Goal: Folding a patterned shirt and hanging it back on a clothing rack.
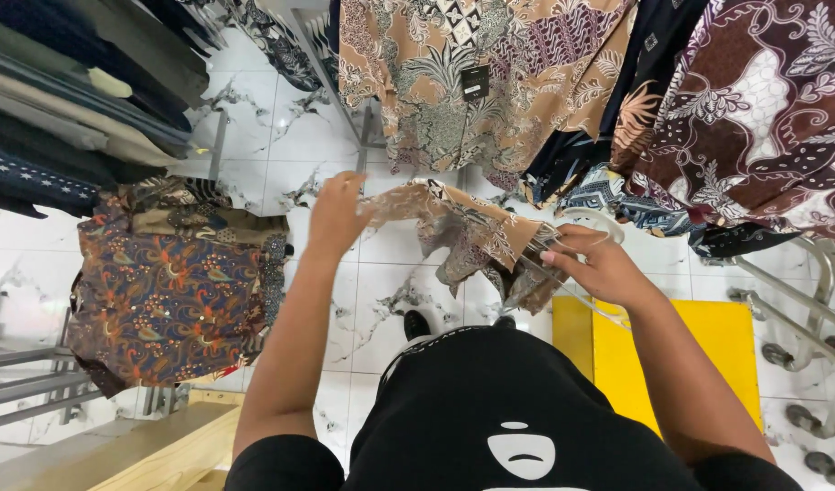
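Nearest the camera is the person's black top point(517, 400), with both bare arms reaching up from it toward twelve o'clock. The right hand point(595, 264), at about one o'clock, is closed around a clear hanger point(572, 238) and the bunched end of a brown patterned shirt point(476, 238); the fingers curl over the hanger bar. The left hand point(337, 214), at about eleven o'clock, pinches the other end of the same shirt, which looks filmy there, perhaps a thin plastic cover, though I cannot tell for sure. The shirt hangs in the air between the two hands, above the white marbled floor point(281, 155), stretched and partly crumpled. As a judgement, the hanging is midway: the hanger is at the shirt and seems partly inside it, but the cloth is not yet squared on it and the shirt is not on any rail. Below the right arm, at four o'clock, a yellow board point(699, 355) lies on the floor. At nine o'clock a dark floral shirt point(167, 295) hangs from a rack. Farther off, from twelve to two o'clock, a row of hung shirts point(490, 82) in brown and maroon prints fills the rail.
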